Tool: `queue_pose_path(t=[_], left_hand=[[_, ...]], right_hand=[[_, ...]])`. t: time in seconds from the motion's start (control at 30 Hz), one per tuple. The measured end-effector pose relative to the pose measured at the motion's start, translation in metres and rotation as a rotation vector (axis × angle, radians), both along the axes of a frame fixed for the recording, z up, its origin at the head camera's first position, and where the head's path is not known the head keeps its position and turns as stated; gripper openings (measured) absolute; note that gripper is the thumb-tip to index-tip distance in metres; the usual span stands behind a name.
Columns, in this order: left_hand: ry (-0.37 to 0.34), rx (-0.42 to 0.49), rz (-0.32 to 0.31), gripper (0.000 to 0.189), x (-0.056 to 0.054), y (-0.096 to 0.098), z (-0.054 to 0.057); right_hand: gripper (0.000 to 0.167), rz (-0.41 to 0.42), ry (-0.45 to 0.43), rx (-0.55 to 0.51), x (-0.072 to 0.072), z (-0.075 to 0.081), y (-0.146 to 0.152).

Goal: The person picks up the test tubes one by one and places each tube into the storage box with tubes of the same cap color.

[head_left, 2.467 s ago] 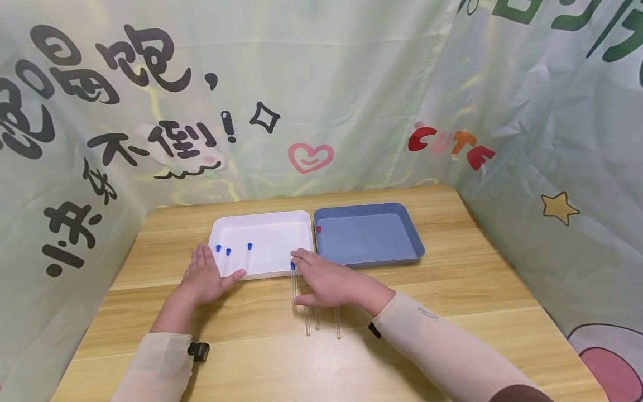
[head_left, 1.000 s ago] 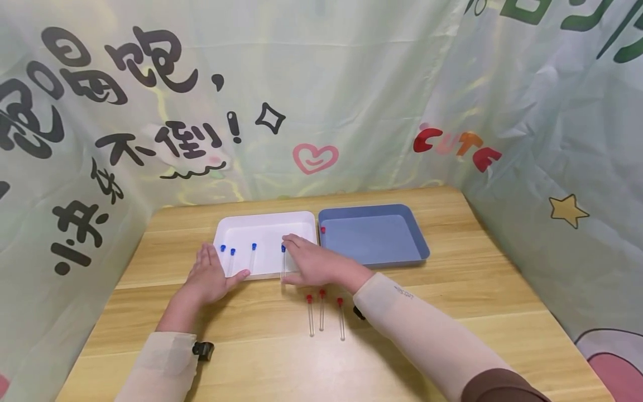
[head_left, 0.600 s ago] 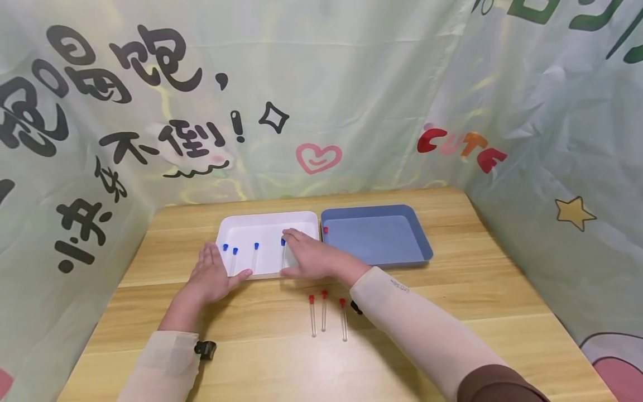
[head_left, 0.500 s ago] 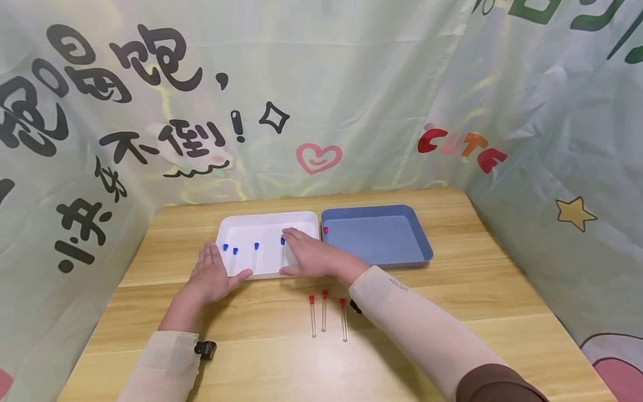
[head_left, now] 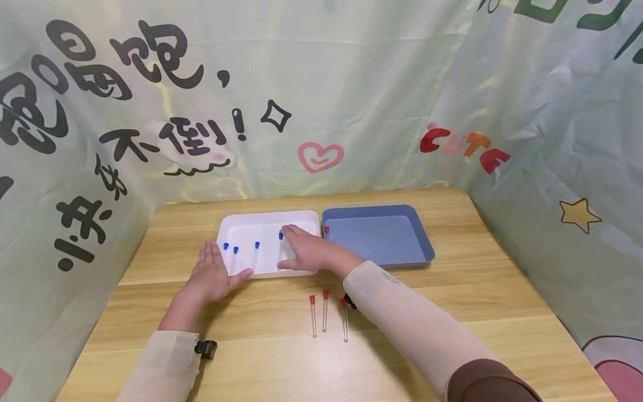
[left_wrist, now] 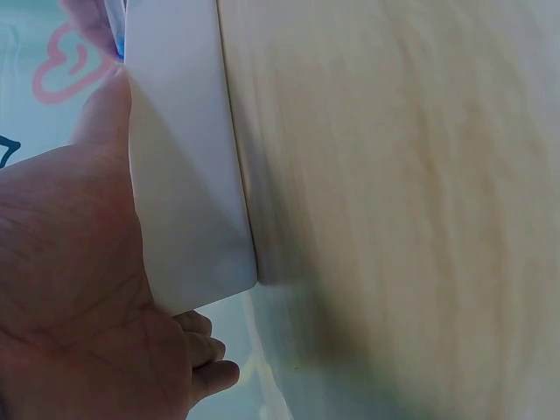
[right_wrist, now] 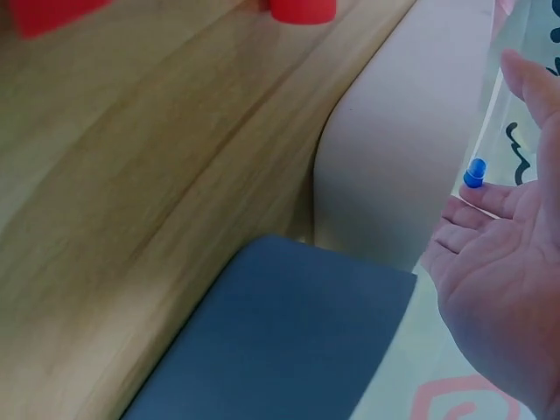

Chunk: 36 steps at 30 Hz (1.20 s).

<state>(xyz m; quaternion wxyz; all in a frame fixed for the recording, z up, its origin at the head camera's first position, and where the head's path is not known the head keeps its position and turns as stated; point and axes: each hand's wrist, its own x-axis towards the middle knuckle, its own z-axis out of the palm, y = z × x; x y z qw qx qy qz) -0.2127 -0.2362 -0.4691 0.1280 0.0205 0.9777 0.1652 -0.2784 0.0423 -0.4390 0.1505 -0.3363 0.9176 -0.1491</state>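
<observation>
My left hand (head_left: 211, 276) lies at the near left corner of the white tray (head_left: 266, 220), fingers straight along its side and thumb along the front rim. In the left wrist view the palm (left_wrist: 79, 262) is against the tray corner. Over the tray's right part, my right hand (head_left: 306, 251) holds a clear test tube (head_left: 281, 251) lengthwise between fingertips and thumb. Its blue cap (right_wrist: 474, 173) shows at a fingertip in the right wrist view. Three more blue-capped tubes, including one test tube (head_left: 255, 257), are inside the tray on the left.
Right beside the white tray stands a blue-grey tray (head_left: 377, 209) with one red cap (head_left: 327, 229) at its left wall. Three red-capped test tubes (head_left: 325, 312) lie on the wooden table (head_left: 251, 346) in front, near the right sleeve. Printed cloth (head_left: 351, 84) hangs behind.
My right hand has carried the blue-capped tube from the table in front up and left over the white tray, uncovering the red-capped tubes. The left hand stays at the tray corner.
</observation>
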Motion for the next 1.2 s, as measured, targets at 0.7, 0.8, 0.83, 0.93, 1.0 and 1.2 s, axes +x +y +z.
queue_pose_path(t=[0.7,0.8,0.83,0.93,1.0,1.2], left_hand=[[-0.017,-0.019,0.002,0.136,-0.001,-0.001,-0.002],[-0.017,-0.021,0.002,0.134,-0.001,0.0,-0.002],[-0.016,-0.022,0.0,0.134,-0.001,0.0,-0.002],[-0.015,-0.023,-0.005,0.135,-0.001,0.001,0.0],[-0.016,-0.023,-0.007,0.136,0.0,0.001,0.001],[-0.013,-0.029,-0.009,0.136,0.0,0.0,0.001]], right_hand=[[0.094,-0.002,-0.018,0.068,-0.012,-0.019,-0.013],[0.093,0.002,-0.017,0.093,-0.013,-0.02,-0.014],[0.093,0.003,-0.016,0.099,-0.013,-0.021,-0.014],[0.092,0.008,-0.014,0.115,-0.013,-0.022,-0.015],[0.092,0.012,-0.01,0.122,-0.013,-0.022,-0.016],[0.093,0.011,-0.006,0.141,-0.013,-0.022,-0.018]])
